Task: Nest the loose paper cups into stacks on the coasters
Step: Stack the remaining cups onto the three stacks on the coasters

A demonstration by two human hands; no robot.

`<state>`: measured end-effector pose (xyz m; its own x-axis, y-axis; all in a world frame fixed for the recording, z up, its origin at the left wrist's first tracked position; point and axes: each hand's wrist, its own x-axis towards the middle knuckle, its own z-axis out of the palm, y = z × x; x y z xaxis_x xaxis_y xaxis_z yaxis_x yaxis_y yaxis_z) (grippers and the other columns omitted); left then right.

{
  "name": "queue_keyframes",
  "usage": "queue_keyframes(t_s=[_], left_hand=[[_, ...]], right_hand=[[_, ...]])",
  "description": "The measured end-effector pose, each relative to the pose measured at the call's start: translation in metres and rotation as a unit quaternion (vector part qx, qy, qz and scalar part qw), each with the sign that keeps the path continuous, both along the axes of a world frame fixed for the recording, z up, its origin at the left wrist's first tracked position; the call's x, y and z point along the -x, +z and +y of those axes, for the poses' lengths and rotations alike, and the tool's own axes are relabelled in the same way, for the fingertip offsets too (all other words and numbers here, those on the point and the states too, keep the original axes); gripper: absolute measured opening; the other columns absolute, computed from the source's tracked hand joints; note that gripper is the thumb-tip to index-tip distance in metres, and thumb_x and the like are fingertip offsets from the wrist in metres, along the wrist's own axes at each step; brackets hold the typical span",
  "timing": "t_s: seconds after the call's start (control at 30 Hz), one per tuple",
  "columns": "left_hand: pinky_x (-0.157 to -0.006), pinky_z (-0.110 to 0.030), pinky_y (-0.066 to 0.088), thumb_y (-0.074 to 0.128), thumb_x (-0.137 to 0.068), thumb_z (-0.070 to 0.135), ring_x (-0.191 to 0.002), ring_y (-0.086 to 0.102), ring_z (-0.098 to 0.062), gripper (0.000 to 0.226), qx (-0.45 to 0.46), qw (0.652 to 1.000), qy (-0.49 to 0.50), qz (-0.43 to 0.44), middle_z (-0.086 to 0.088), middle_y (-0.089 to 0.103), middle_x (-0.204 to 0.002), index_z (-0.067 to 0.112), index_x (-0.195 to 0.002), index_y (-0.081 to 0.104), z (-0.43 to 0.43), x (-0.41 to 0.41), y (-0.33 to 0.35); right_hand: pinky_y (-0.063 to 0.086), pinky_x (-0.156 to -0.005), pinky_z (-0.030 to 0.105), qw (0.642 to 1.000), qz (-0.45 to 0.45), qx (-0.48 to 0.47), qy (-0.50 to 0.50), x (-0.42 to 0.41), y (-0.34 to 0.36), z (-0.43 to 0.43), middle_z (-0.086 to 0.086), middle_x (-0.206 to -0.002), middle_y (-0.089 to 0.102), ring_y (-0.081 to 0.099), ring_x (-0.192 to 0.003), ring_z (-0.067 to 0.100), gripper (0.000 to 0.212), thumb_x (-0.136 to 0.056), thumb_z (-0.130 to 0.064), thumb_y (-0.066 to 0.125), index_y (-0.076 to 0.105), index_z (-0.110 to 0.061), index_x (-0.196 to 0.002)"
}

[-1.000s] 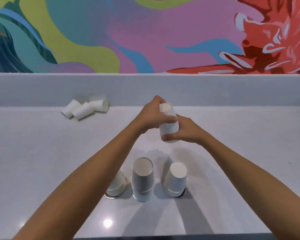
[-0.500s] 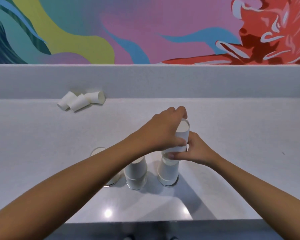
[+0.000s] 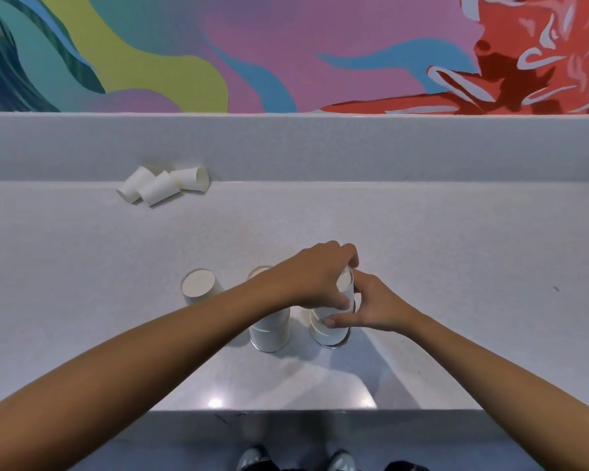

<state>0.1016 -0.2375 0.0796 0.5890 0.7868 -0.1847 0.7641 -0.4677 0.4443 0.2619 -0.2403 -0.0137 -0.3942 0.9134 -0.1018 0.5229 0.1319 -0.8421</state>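
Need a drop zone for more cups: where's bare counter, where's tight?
Free: counter right of the right hand, back to the ledge; also between the loose cups and left stack. Tight: front centre, middle stack and right stack close together, left hand reaching across.

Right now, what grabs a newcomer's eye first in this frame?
The bright mural fills the back wall above the pale counter. Centre front, the left hand and right hand both grip the right-hand cup stack. Three loose cups lie on their sides at the far left, by the backsplash.
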Motion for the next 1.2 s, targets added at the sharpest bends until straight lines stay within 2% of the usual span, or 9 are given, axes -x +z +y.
queue_keyframes(t_s=[0.07, 0.23, 0.43, 0.57, 0.7, 0.87, 0.97, 1.03, 1.2], left_hand=[[-0.081, -0.028, 0.042, 0.068, -0.082, 0.022, -0.107, 0.052, -0.019, 0.051, 0.007, 1.000, 0.000, 0.007, -0.002, 0.053, -0.122, 0.019, -0.129, 0.048, 0.002, 0.002, -0.008], [-0.086, -0.027, 0.040, 0.063, -0.087, 0.020, -0.112, 0.052, -0.020, 0.046, -0.002, 1.000, -0.002, 0.001, -0.004, 0.053, -0.128, 0.018, -0.130, 0.049, 0.004, 0.005, -0.020], [-0.089, -0.031, 0.044, 0.065, -0.086, 0.022, -0.111, 0.053, -0.020, 0.046, -0.005, 1.000, -0.005, -0.017, -0.004, 0.055, -0.127, 0.019, -0.130, 0.050, 0.008, 0.007, -0.025], [-0.088, -0.030, 0.043, 0.069, -0.083, 0.023, -0.109, 0.052, -0.020, 0.051, 0.002, 1.000, -0.010, -0.025, -0.004, 0.054, -0.124, 0.019, -0.130, 0.048, 0.010, 0.008, -0.029], [-0.088, -0.032, 0.045, 0.072, -0.080, 0.024, -0.110, 0.052, -0.020, 0.061, 0.017, 0.999, -0.016, -0.023, -0.004, 0.052, -0.125, 0.019, -0.134, 0.043, 0.011, 0.010, -0.032], [-0.092, -0.036, 0.046, 0.071, -0.082, 0.028, -0.113, 0.050, -0.021, 0.061, 0.013, 0.999, -0.031, -0.025, -0.005, 0.050, -0.128, 0.019, -0.135, 0.042, 0.016, 0.010, -0.024], [-0.089, -0.029, 0.043, 0.068, -0.085, 0.035, -0.116, 0.049, -0.020, 0.059, 0.019, 0.998, -0.028, -0.045, -0.005, 0.049, -0.132, 0.019, -0.135, 0.043, 0.022, 0.014, -0.013], [-0.087, -0.025, 0.040, 0.067, -0.086, 0.040, -0.118, 0.050, -0.018, 0.057, 0.026, 0.998, -0.015, -0.061, -0.003, 0.049, -0.135, 0.020, -0.135, 0.045, 0.030, 0.020, -0.005], [-0.086, -0.025, 0.041, 0.062, -0.088, 0.047, -0.114, 0.051, -0.016, 0.053, 0.000, 0.997, 0.050, -0.067, -0.002, 0.051, -0.137, 0.021, -0.132, 0.048, 0.063, 0.053, 0.009]], right_hand=[[0.049, -0.074, 0.015, 1.000, -0.007, 0.001, -0.003, -0.002, -0.007, -0.001, -0.019, -0.102, 0.066, 0.063, -0.092, -0.003, 0.052, -0.066, -0.029, 0.087, 0.056, -0.041, -0.106], [0.048, -0.076, 0.012, 0.999, -0.033, -0.003, 0.006, -0.001, -0.014, -0.001, -0.024, -0.107, 0.063, 0.059, -0.096, -0.008, 0.055, -0.069, -0.029, 0.085, 0.051, -0.048, -0.108], [0.052, -0.082, 0.020, 0.998, -0.064, -0.001, 0.020, -0.003, -0.016, 0.006, -0.022, -0.109, 0.062, 0.061, -0.100, 0.001, 0.056, -0.068, -0.030, 0.085, 0.050, -0.049, -0.107], [0.051, -0.081, 0.019, 0.997, -0.069, 0.013, 0.022, -0.003, -0.019, 0.008, -0.018, -0.110, 0.063, 0.061, -0.100, 0.006, 0.057, -0.068, -0.029, 0.085, 0.050, -0.045, -0.110], [0.050, -0.083, 0.018, 0.993, -0.089, 0.055, 0.047, -0.005, -0.019, 0.010, -0.018, -0.117, 0.059, 0.059, -0.106, 0.006, 0.070, -0.066, -0.028, 0.087, 0.043, -0.044, -0.118], [0.040, -0.085, 0.008, 0.970, -0.177, 0.124, 0.114, -0.013, -0.005, 0.028, -0.021, -0.123, 0.046, 0.050, -0.111, 0.001, 0.086, -0.068, -0.016, 0.085, 0.032, -0.032, -0.134], [0.042, -0.100, 0.028, 0.945, -0.264, 0.149, 0.123, -0.020, 0.000, 0.047, -0.007, -0.141, 0.038, 0.045, -0.124, 0.017, 0.098, -0.068, -0.019, 0.083, 0.023, -0.031, -0.144], [0.045, -0.102, 0.038, 0.932, -0.313, 0.147, 0.106, -0.022, 0.006, 0.061, -0.001, -0.145, 0.037, 0.046, -0.123, 0.021, 0.098, -0.068, -0.021, 0.081, 0.021, -0.036, -0.144], [0.044, -0.098, 0.034, 0.921, -0.378, 0.074, 0.055, -0.007, 0.033, 0.101, 0.004, -0.139, 0.043, 0.048, -0.109, 0.016, 0.075, -0.081, -0.025, 0.073, 0.031, -0.027, -0.143]])
